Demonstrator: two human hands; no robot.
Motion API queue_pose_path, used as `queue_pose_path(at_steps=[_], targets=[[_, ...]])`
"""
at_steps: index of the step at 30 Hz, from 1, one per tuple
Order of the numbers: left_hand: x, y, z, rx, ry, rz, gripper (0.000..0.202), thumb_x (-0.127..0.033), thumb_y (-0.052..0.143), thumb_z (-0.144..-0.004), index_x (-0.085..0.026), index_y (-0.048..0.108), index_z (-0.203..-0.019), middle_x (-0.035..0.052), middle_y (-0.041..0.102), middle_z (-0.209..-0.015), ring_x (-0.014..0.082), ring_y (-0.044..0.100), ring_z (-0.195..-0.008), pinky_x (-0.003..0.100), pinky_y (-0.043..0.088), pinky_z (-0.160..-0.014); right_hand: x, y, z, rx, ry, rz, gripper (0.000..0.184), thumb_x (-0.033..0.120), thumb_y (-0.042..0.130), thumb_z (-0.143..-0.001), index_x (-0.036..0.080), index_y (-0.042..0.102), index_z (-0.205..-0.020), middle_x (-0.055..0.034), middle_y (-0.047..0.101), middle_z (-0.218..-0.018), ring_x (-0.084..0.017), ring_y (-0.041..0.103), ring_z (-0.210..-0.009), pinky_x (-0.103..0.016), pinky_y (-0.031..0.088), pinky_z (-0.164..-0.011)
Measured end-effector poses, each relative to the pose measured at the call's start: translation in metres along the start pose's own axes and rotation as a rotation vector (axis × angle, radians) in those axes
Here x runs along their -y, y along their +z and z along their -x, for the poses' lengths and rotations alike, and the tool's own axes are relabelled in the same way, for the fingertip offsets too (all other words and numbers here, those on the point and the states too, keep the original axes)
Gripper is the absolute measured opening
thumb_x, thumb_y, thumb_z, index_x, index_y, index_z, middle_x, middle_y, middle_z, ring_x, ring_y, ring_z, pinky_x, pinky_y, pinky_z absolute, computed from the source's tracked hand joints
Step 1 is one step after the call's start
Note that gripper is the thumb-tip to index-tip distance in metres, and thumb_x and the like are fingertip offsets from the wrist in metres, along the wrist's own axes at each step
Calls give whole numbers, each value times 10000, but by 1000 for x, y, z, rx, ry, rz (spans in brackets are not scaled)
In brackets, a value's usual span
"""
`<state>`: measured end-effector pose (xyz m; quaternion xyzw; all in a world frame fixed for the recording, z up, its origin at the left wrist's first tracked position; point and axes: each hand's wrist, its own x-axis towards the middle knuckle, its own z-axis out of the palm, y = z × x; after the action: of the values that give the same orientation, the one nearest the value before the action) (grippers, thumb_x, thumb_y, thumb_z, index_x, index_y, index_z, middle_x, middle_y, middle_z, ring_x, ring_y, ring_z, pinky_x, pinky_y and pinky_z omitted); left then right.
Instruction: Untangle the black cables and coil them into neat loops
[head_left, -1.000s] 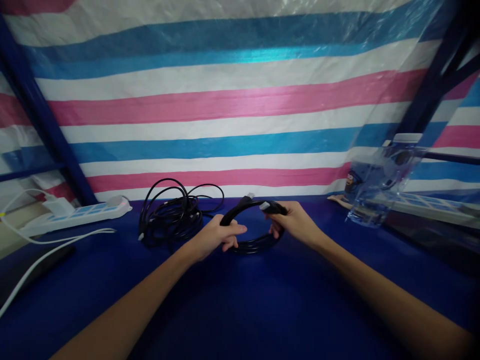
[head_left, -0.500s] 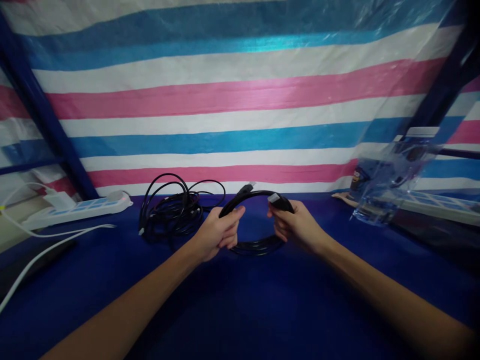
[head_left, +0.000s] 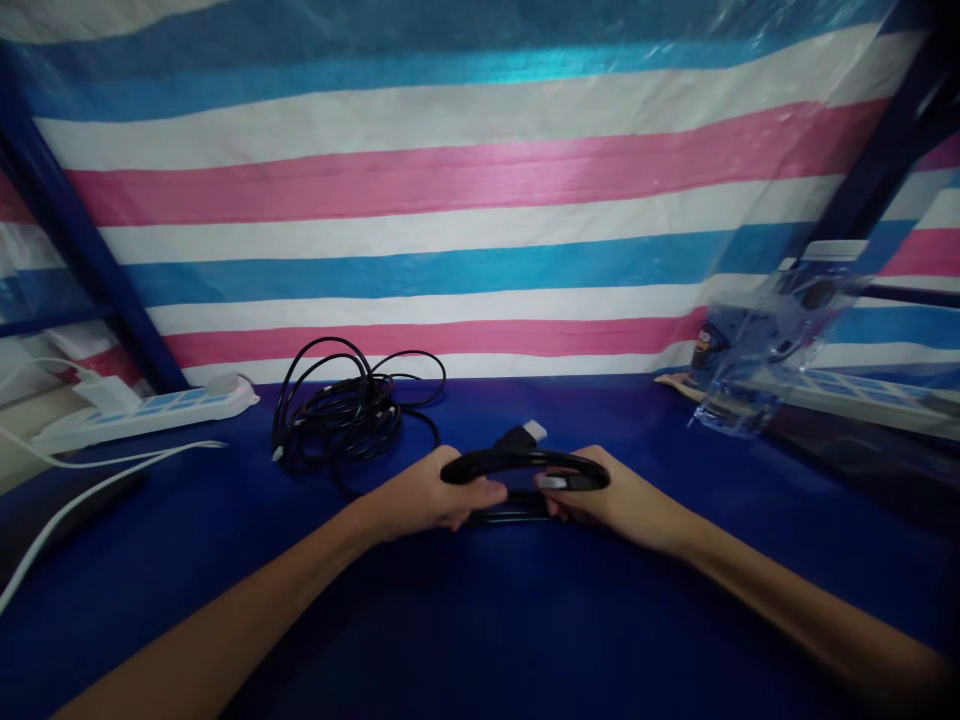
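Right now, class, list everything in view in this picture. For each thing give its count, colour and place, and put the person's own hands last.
coiled cable: one, black with a silver-tipped plug, centre, gripped at both ends of the coil
loose cable bundle: one, black, lying on the table behind and left of the coil
power strip: one, white with blue sockets, far left
white cable: one, white, trailing across the left edge
plastic bag: one, clear, far right
striped sheet: one, pink, blue and white, backdrop
table: one, dark blue, underneath everything
left hand: one, closed on the coil's left side
right hand: one, closed on the coil's right side
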<state>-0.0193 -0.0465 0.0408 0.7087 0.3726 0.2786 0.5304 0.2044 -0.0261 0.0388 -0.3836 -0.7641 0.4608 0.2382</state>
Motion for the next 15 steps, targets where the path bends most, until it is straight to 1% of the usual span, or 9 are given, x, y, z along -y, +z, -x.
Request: queue_pose_path(at_steps=[2, 3, 4, 6, 7, 9, 11, 13, 15], targets=[[6, 6, -5, -153, 37, 205, 561, -469, 557, -804, -186, 268, -416, -86, 217, -340, 31, 231, -314, 211, 280, -407, -1, 7, 0, -93, -4, -86, 351, 437, 570, -796, 126, 590, -635, 17, 470, -464, -62, 399, -424, -202, 279, -423], [9, 9, -8, -235, 41, 275, 566, -503, 518, -819, -196, 227, -441, -96, 181, -350, 27, 196, -308, 212, 296, -408, -3, 9, -2, -151, 0, -169, 360, 466, 570, -787, 135, 575, -646, 38, 415, -426, -63, 373, -396, -207, 284, -414], [11, 11, -13, -308, 25, 271, 549, -537, 454, -840, -204, 213, -477, -103, 166, -373, 26, 173, -306, 211, 311, -406, -4, 11, -4, -210, 12, -263, 363, 489, 571, -778, 147, 555, -659, 66, 344, -398, -59, 325, -365, -209, 280, -398], [12, 13, -24, -414, -50, 82, 485, -568, 296, -884, -211, 257, -557, -104, 194, -429, 35, 195, -309, 211, 353, -409, -6, 10, -12, -288, 82, -406, 354, 508, 556, -782, 166, 520, -698, 106, 218, -405, -45, 212, -339, -210, 272, -372], [12, 11, -32, -446, -91, -47, 453, -548, 238, -903, -211, 300, -606, -100, 227, -453, 44, 244, -312, 215, 380, -422, -7, 7, -17, -308, 131, -403, 343, 503, 532, -799, 170, 509, -718, 111, 194, -427, -42, 182, -343, -212, 280, -368], [11, 3, -53, -459, -155, -281, 375, -469, 237, -927, -194, 407, -738, -79, 344, -488, 71, 390, -353, 230, 431, -469, -11, -8, -28, -332, 233, -146, 341, 487, 424, -861, 169, 510, -774, 94, 234, -462, -50, 219, -354, -221, 340, -396], [9, -8, -83, -435, -183, -443, 261, -388, 359, -919, -165, 490, -884, -27, 503, -576, 114, 544, -482, 262, 475, -551, -18, -30, -41, -379, 312, 258, 354, 440, 321, -903, 160, 528, -840, 53, 351, -493, -76, 360, -393, -246, 415, -473], [7, -19, -117, -400, -212, -642, 228, -345, 477, -890, -139, 550, -957, 38, 609, -767, 154, 616, -690, 314, 501, -673, -28, -56, -56, -429, 373, 510, 282, 353, 370, -886, 140, 555, -870, -22, 503, -577, -132, 520, -522, -289, 451, -574], [6, -24, -150, -351, -243, -831, 248, -331, 537, -871, -131, 580, -1011, 70, 620, -958, 174, 609, -849, 360, 504, -761, -41, -79, -69, -456, 423, 657, 183, 256, 486, -814, 118, 579, -889, -114, 603, -732, -223, 603, -709, -356, 453, -676]])
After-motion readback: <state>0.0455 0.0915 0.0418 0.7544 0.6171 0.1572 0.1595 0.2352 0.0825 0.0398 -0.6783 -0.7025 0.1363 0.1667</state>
